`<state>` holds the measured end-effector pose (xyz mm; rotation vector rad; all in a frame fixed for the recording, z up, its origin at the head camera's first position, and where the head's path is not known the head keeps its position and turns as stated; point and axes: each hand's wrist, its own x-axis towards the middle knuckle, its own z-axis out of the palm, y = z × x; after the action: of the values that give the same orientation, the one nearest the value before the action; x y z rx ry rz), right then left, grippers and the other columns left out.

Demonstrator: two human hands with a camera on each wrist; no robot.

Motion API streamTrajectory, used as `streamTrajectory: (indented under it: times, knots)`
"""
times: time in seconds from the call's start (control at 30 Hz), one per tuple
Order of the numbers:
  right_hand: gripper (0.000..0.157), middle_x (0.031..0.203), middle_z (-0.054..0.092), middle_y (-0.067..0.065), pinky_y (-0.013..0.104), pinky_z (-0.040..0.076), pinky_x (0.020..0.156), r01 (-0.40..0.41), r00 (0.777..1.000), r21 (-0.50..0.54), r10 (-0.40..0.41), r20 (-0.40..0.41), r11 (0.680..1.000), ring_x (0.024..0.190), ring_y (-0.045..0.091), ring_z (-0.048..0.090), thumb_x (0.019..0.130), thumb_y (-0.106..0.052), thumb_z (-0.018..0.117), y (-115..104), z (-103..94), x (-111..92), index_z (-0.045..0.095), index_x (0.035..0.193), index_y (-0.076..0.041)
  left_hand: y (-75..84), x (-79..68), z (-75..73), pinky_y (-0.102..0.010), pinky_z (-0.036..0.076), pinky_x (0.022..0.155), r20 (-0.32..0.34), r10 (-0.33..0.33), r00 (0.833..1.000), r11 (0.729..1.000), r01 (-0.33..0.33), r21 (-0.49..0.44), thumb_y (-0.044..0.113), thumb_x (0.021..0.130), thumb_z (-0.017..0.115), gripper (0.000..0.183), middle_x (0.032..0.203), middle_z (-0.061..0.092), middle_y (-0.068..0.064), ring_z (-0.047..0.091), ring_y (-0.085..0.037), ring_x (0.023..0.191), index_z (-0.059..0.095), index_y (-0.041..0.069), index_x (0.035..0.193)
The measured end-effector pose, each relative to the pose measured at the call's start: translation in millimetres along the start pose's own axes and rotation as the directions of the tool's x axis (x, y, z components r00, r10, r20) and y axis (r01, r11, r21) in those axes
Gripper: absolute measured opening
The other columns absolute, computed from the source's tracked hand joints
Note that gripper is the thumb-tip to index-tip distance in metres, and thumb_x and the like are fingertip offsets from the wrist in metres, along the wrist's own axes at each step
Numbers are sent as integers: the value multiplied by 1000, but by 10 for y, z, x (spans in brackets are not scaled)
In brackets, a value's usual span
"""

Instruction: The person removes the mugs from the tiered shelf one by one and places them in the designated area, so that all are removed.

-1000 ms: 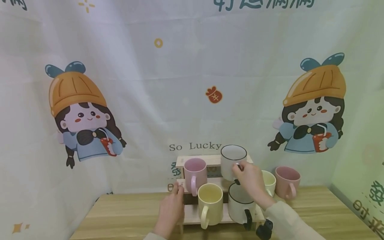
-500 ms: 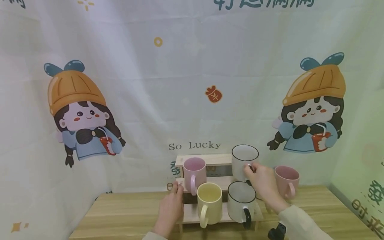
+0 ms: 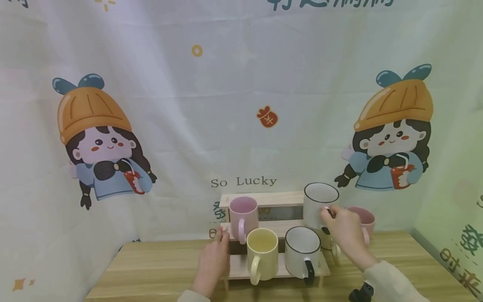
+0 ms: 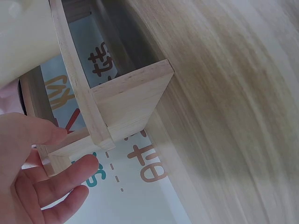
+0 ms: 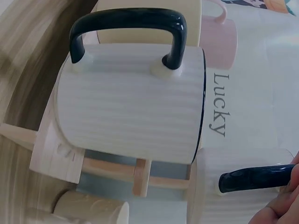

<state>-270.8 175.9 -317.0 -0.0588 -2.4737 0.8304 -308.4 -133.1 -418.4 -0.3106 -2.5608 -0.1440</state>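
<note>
My right hand (image 3: 344, 228) pinches the black handle (image 5: 252, 179) of a white mug (image 3: 314, 207) with a black rim, upright at the right end of the rack's middle tier. At the rack's left end, my left hand (image 3: 213, 260) holds the end of a board of the tiered wooden rack (image 3: 279, 198); in the left wrist view, thumb and fingers (image 4: 70, 179) lie on either side of the wood. A lilac mug (image 3: 238, 216) stands on the middle tier. On the bottom tier are a yellow mug (image 3: 267, 260) and another white mug (image 3: 296, 256) with a black handle.
Right of the rack, a pink mug (image 3: 366, 214) stands on the wood-grain table (image 3: 158, 260), partly behind my right hand. A pale yellow cup (image 3: 326, 244) there is mostly hidden. A printed cloth (image 3: 226, 105) hangs behind.
My right hand has carried the white mug to the right along the rack, covering more of the pale yellow cup and pink mug. My left hand stays at the rack's left end.
</note>
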Motion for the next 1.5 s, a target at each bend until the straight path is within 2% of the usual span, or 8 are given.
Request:
streamTrajectory:
  times: [0.13,0.33,0.43,0.6,0.73,1.03,1.27,1.5]
  knots:
    - [36,53,42,1,24,28,45,-12,1000,-14,11,-19,1000,52,15,41,93,-23,53,76,-24,-5,46,61,-8,-4,-3,-4,-29,40,38,-1,1,1000,1000,-1,5,6,71,70,42,130,58,-19,46,-19,45,57,4,111]
    - [40,49,33,-3,25,24,48,85,983,-45,-92,-157,995,49,13,33,88,-16,57,217,-20,-9,38,53,-10,-8,-1,9,-28,39,38,-7,3,1000,1000,-3,5,6,71,71,43,129,58,-19,46,-19,44,57,4,111]
    - [41,50,30,-5,24,23,46,95,980,-24,-98,-175,995,49,12,31,87,-14,58,294,-28,-21,36,53,-11,-10,4,13,-27,39,38,1,-1,1000,1000,1,0,6,72,71,42,130,57,-20,44,-18,44,57,4,112]
    - [40,51,31,-3,24,24,46,30,993,4,-29,-116,1000,50,13,31,90,-16,55,418,-82,-58,36,56,-10,-7,14,8,-28,40,38,13,-3,1000,1000,3,4,8,72,72,42,131,57,-20,45,-19,44,57,5,112]
    - [40,52,31,-3,25,24,47,-25,998,-17,24,-61,1000,51,13,32,92,-21,51,519,-123,-84,35,57,-11,0,17,1,-28,41,40,28,-6,1000,1000,6,2,7,73,71,43,132,56,-20,46,-19,46,57,4,113]
    - [39,51,30,-4,24,22,48,6,997,-77,-12,-74,997,51,13,30,90,-17,54,780,-125,-126,36,56,-11,4,8,-25,-31,44,43,53,-16,998,1000,17,-14,7,73,71,44,133,54,-22,52,-22,51,56,3,115]
    - [38,51,32,-4,25,23,48,-4,997,-97,-4,-76,995,51,14,31,89,-19,54,886,-104,-157,37,56,-12,1,-3,-36,-29,42,41,21,-3,1000,1000,3,1,7,71,72,43,131,56,-21,49,-20,48,57,4,112]
    - [38,52,37,-2,27,24,49,-24,999,-88,22,-24,996,53,14,33,91,-22,51,962,-86,-177,37,57,-12,1,-2,-44,-28,40,39,19,-5,1000,1000,5,8,8,71,72,43,132,56,-20,47,-19,46,56,5,111]
